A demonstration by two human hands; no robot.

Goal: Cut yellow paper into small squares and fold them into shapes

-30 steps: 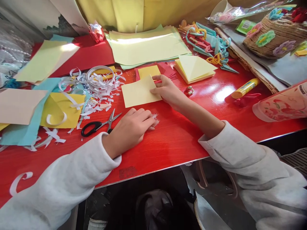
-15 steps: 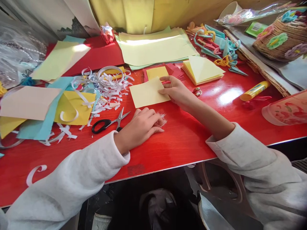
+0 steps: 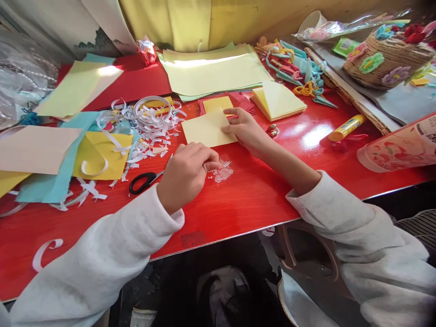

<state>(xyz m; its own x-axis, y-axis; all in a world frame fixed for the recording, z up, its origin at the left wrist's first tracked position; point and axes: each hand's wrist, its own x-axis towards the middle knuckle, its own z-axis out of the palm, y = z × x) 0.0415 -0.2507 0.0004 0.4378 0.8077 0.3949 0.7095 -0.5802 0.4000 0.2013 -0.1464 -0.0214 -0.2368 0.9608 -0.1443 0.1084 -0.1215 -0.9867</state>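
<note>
My right hand (image 3: 245, 129) pinches the right edge of a small pale yellow sheet of paper (image 3: 206, 131) between thumb and fingers, just above the red table. My left hand (image 3: 187, 170) is raised in front of the sheet, its fingers curled and thumb pressed to the forefinger; anything in that pinch is too small to make out. Right beside it lies a little heap of whitish-pink shreds (image 3: 223, 171). Black-handled scissors (image 3: 145, 182) rest left of my left hand, which covers part of their blades. Behind the sheet is a yellow paper square (image 3: 218, 104).
White paper scraps and a tape roll (image 3: 153, 111) lie at left, near coloured sheets (image 3: 37, 147). A folded yellow paper stack (image 3: 279, 101), a glue stick (image 3: 347, 128) and a pink patterned cup (image 3: 398, 147) stand at right. Large sheets (image 3: 214, 70) and a twine basket (image 3: 378, 61) are behind.
My left hand has lifted off the shreds and drawn back to the left with its fingers curled, uncovering the heap. My right hand keeps hold of the sheet. The view has shifted slightly right.
</note>
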